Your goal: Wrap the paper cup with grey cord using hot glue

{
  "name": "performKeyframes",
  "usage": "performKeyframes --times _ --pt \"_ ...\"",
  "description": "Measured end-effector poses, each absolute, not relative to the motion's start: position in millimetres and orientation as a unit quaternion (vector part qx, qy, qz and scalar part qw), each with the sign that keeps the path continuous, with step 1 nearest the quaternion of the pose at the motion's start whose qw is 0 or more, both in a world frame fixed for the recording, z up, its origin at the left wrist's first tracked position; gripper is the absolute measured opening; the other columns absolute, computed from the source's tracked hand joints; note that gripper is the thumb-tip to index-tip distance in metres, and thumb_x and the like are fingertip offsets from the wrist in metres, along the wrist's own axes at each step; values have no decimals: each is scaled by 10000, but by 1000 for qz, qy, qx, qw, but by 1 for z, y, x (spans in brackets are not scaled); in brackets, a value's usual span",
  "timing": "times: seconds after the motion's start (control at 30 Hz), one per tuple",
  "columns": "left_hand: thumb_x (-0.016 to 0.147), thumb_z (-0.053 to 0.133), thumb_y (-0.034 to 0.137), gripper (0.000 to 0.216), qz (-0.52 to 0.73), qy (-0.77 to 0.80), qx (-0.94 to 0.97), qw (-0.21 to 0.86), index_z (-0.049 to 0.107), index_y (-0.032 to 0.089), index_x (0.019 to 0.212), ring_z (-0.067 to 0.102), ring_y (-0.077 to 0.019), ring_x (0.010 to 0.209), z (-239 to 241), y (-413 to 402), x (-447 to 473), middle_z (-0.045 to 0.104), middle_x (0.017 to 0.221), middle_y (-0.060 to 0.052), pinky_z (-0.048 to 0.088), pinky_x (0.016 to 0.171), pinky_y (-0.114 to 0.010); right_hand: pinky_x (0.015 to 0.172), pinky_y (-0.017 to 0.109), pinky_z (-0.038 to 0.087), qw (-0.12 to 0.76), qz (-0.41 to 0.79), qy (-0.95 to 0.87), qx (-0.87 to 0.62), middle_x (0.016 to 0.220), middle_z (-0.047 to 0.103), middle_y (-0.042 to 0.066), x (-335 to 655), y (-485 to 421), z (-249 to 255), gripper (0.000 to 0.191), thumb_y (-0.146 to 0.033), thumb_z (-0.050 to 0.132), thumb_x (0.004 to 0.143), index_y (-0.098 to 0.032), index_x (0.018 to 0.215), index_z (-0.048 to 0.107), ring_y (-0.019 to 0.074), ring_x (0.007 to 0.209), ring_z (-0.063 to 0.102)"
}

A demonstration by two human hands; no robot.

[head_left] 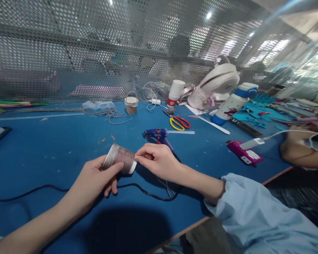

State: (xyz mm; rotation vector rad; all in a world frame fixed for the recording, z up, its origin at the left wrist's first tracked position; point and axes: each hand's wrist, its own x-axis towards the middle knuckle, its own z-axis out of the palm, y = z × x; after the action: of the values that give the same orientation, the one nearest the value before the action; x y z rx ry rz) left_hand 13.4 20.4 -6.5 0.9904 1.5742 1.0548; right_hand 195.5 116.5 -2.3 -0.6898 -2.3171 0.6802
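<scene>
Cord-wrapped cup [119, 158] gripped by left hand [95, 178], right hand [156, 160] pinching its base

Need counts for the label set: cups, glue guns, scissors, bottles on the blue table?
Cord-wrapped cups: 2, held cup and far cup
Paper-cup stack: 1
Blue glue gun: 1
Scissors: 1
Bottle: 1
Total: 6
Magenta device unidentified, not counted.
</scene>
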Motion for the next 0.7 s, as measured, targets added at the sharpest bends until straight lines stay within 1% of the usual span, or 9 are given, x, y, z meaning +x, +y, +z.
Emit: performKeyframes --times 0.17,0.37,0.6,0.7 --pt "750 685 511 337 433 644 426 466 635 179 785 453 -109 330 -8 18 11 612 399 -6 347 385 -207 595 216 361 312 256 -875 -267 683 639 -22 198 117 -3 73 -174 697 886 -167 827 739 82 592 504" --pt "784 672 477 289 429 647 454 437 661 189 786 475 -113 356 -6 14 12 617 420 6 371 410 -213 591 215 367 322 249 -877 -256 698 659 -16 200 116 -3 68 -162 700 881 -165 829 742 82 594 524" --pt "745 697 478 286 432 644 458 435 689 194 774 480 -130 342 -7 15 13 609 407 0 361 392 -224 600 216 379 328 247 -878 -247 716 671 -10 201 115 -4 78 -180 689 895 -174 838 742 89 614 546" --pt "751 693 466 267 445 648 450 423 691 199 762 479 -124 344 -7 14 14 608 410 4 364 396 -217 603 215 379 325 247 -878 -251 709 663 -15 201 115 -4 82 -180 687 897 -177 834 739 87 610 537"
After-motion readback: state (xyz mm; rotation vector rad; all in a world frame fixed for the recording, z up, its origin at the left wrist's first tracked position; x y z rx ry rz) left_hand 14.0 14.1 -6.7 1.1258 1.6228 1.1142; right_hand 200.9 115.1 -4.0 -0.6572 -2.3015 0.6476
